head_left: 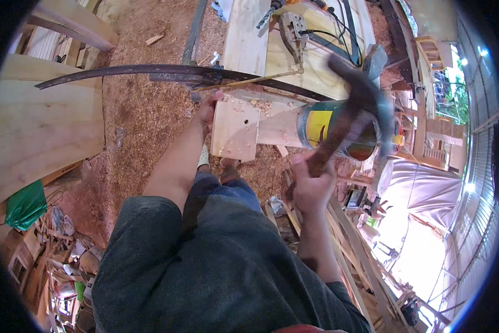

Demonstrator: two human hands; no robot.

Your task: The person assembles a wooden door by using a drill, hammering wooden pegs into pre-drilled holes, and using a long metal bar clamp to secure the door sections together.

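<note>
A claw hammer (346, 111) with a dark head and a wooden handle is raised in my right hand (313, 186), which is closed round the handle; the head is smeared by motion. Over at the left end of a pale wooden board (235, 130), my left hand (207, 111) is closed on the edge, its fingers partly hidden. One small dark hole (246, 121) shows in the board, and wood shavings lie on it. Behind the hammer is a green can (316, 126) with a yellow label, partly covered by the hammer.
A long dark bar (121, 69) crosses beyond the board and juts out left. Farther back on the bench lie a socket box (294, 28) with a cord and a drill bit (265, 19). Big timber pieces (49, 111) stand left; wood strips (349, 255) lie at right.
</note>
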